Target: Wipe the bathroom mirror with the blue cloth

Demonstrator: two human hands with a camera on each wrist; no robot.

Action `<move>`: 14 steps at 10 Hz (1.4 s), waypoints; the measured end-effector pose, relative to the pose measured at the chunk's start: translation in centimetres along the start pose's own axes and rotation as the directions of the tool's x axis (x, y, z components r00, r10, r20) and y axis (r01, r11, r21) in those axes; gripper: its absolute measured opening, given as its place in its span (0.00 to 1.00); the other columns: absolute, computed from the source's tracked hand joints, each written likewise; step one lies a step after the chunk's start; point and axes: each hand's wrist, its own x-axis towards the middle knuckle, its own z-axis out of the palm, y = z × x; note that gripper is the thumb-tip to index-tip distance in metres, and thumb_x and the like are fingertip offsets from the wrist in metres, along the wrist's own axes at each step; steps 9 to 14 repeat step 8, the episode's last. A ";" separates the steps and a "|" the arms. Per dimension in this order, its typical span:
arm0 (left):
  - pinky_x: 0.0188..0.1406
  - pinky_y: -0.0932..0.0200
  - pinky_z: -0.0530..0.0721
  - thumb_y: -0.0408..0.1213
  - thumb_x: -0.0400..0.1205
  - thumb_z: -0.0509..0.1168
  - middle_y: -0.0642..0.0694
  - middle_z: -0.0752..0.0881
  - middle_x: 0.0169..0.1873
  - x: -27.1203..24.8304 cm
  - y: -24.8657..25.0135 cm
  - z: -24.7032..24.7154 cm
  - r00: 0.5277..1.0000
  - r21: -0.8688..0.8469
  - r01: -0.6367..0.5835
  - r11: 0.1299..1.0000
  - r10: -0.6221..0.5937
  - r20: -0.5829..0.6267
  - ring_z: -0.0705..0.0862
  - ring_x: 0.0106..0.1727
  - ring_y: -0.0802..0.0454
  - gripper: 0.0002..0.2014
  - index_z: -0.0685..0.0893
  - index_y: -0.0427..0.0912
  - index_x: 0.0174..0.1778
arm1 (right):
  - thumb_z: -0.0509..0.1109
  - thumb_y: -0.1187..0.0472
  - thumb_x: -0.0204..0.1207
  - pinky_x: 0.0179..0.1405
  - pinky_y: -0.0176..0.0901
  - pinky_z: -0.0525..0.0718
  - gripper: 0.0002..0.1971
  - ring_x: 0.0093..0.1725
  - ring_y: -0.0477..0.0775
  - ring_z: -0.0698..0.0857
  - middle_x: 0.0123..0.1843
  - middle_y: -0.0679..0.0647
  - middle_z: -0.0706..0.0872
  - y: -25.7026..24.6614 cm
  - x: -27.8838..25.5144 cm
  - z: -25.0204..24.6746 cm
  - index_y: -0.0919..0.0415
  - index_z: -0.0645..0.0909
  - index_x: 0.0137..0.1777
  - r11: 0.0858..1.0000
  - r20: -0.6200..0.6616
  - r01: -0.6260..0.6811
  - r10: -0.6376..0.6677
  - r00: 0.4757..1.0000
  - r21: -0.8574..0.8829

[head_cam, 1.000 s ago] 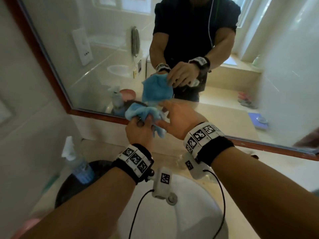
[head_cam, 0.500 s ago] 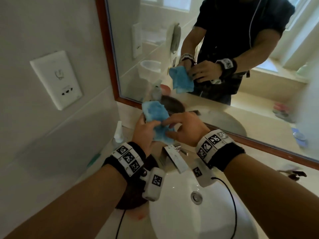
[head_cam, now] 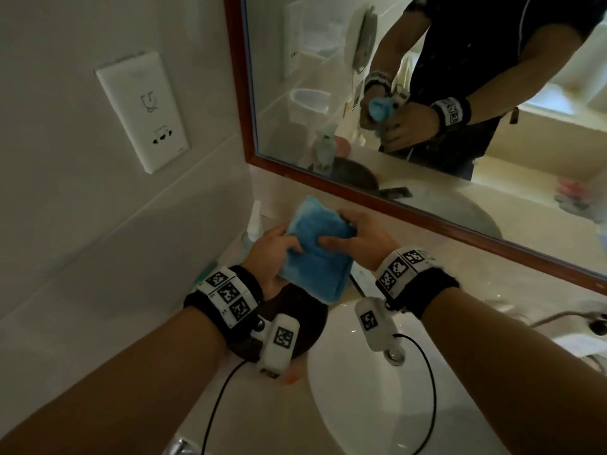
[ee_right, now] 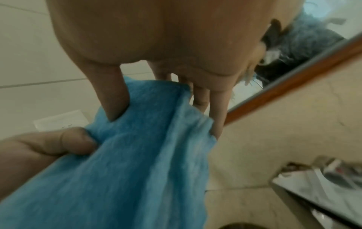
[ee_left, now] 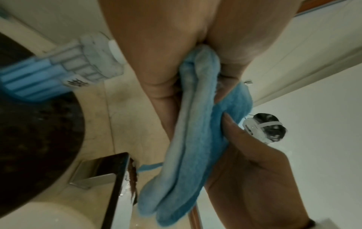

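Observation:
A folded blue cloth (head_cam: 315, 251) hangs between both hands above the counter, just below the mirror (head_cam: 410, 93) with its brown wooden frame (head_cam: 361, 192). My left hand (head_cam: 272, 254) grips the cloth's left side, thumb on top. My right hand (head_cam: 358, 238) pinches its upper right part, thumb pressed into the fabric. In the left wrist view the blue cloth (ee_left: 188, 147) hangs doubled below the left hand (ee_left: 176, 62). In the right wrist view the blue cloth (ee_right: 137, 155) is pinched by the right hand (ee_right: 156, 96), and the mirror frame (ee_right: 293, 74) runs behind it.
A white sink basin (head_cam: 410, 389) lies below the hands with a chrome faucet (ee_left: 109, 170) behind it. A dark round bin (head_cam: 305, 323) and a spray bottle (ee_left: 58, 72) stand at the left. A white wall socket plate (head_cam: 144, 110) hangs left of the mirror.
The hands and cloth have come down and away from the mirror's lower edge. The cloth went from bunched in the left hand to folded flat, held by both hands. The view turned left.

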 end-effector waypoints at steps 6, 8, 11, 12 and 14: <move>0.52 0.37 0.88 0.15 0.77 0.57 0.39 0.85 0.56 2.9 -7.9 -7.5 0.981 0.476 0.187 0.859 -0.186 -0.050 0.84 0.58 0.38 0.29 0.81 0.49 0.67 | 0.72 0.44 0.71 0.45 0.39 0.79 0.19 0.47 0.48 0.85 0.46 0.45 0.85 7.7 0.4 10.4 0.46 0.79 0.61 0.936 0.071 -0.242 0.268 0.961 -0.255; 0.66 0.46 0.83 0.25 0.78 0.66 0.42 0.81 0.68 5.8 -11.1 -9.5 0.985 0.632 0.166 0.757 -0.157 -0.071 0.80 0.69 0.41 0.31 0.73 0.48 0.79 | 0.71 0.46 0.75 0.57 0.43 0.78 0.30 0.62 0.59 0.83 0.64 0.57 0.83 9.4 1.0 13.5 0.56 0.69 0.73 0.855 0.074 -0.333 0.391 0.917 -0.397; 0.66 0.46 0.83 0.25 0.78 0.66 0.42 0.81 0.68 5.8 -11.1 -9.5 0.985 0.632 0.166 0.757 -0.157 -0.071 0.80 0.69 0.41 0.31 0.73 0.48 0.79 | 0.71 0.46 0.75 0.57 0.43 0.78 0.30 0.62 0.59 0.83 0.64 0.57 0.83 9.4 1.0 13.5 0.56 0.69 0.73 0.855 0.074 -0.333 0.391 0.917 -0.397; 0.66 0.46 0.83 0.25 0.78 0.66 0.42 0.81 0.68 5.8 -11.1 -9.5 0.985 0.632 0.166 0.757 -0.157 -0.071 0.80 0.69 0.41 0.31 0.73 0.48 0.79 | 0.71 0.46 0.75 0.57 0.43 0.78 0.30 0.62 0.59 0.83 0.64 0.57 0.83 9.4 1.0 13.5 0.56 0.69 0.73 0.855 0.074 -0.333 0.391 0.917 -0.397; 0.66 0.46 0.83 0.25 0.78 0.66 0.42 0.81 0.68 5.8 -11.1 -9.5 0.985 0.632 0.166 0.757 -0.157 -0.071 0.80 0.69 0.41 0.31 0.73 0.48 0.79 | 0.71 0.46 0.75 0.57 0.43 0.78 0.30 0.62 0.59 0.83 0.64 0.57 0.83 9.4 1.0 13.5 0.56 0.69 0.73 0.855 0.074 -0.333 0.391 0.917 -0.397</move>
